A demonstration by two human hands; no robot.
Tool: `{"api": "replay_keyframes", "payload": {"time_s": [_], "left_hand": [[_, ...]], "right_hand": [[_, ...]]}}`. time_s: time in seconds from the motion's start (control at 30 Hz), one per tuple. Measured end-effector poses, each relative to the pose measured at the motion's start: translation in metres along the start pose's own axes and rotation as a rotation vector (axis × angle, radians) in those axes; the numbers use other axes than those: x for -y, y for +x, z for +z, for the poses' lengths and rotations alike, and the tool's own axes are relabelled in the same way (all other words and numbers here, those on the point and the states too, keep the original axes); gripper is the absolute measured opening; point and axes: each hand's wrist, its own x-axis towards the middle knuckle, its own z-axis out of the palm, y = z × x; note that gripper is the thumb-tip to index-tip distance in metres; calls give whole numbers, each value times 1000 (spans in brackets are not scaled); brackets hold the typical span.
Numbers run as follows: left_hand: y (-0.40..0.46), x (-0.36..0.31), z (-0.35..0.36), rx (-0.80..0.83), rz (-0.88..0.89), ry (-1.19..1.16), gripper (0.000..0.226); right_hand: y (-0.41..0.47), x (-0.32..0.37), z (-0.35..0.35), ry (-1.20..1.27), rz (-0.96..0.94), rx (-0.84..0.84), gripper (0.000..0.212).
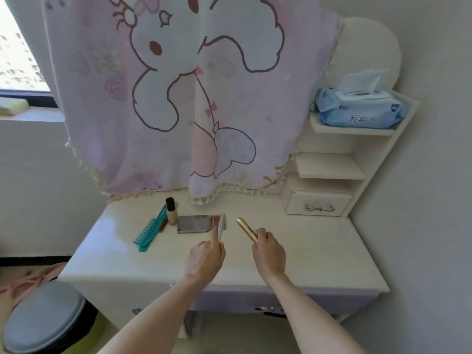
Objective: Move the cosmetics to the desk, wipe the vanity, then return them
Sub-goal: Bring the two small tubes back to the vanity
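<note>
The left hand (205, 256) pinches a thin white flat case (221, 229) on edge, and the right hand (268, 252) has its grip closed around a slim gold metal tube (245, 229), both just above the glossy cream counter (319, 251), probably for carrying away together. A teal plastic comb (149, 232), beige foundation bottle (171, 212) and grey palette (194, 224) wait there.

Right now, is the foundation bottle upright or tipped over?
Upright: the foundation bottle stands on the vanity top, black cap uppermost, beside the teal comb.

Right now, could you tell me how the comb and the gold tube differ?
The comb is teal and toothed; the gold tube is smooth and shiny. The comb lies untouched on the vanity, while the right hand holds the tube by its near end. Both are long and slim.
</note>
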Motion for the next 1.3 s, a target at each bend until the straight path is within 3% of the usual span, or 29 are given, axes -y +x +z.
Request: {"api": "replay_keyframes", "payload": {"time_s": [0.1,0.3,0.43,0.63,0.77,0.9,1.03,1.13,1.23,1.3], "left_hand": [[39,13,21,48,36,6,59],[91,24,57,115,113,0,56],[116,23,90,69,185,-33,61],[157,0,123,58,250,43,52],[177,-7,139,92,238,47,46],[180,-11,146,127,261,47,49],[180,-9,145,130,256,16,46],[184,1,144,94,283,12,38],[195,9,145,45,328,54,29],[200,11,148,39,349,71,42]], "right_hand": [[34,0,28,-27,103,85,29],[70,-10,73,-42,219,202,26],[91,-27,93,-51,270,258,25],[129,-52,112,-89,276,276,24],[142,-56,123,-77,286,196,14],[143,-55,122,-20,272,204,29],[142,-70,122,116,204,148,29],[140,-83,119,264,146,189,46],[144,-100,118,207,136,195,44],[148,-105,119,147,100,210,47]]}}
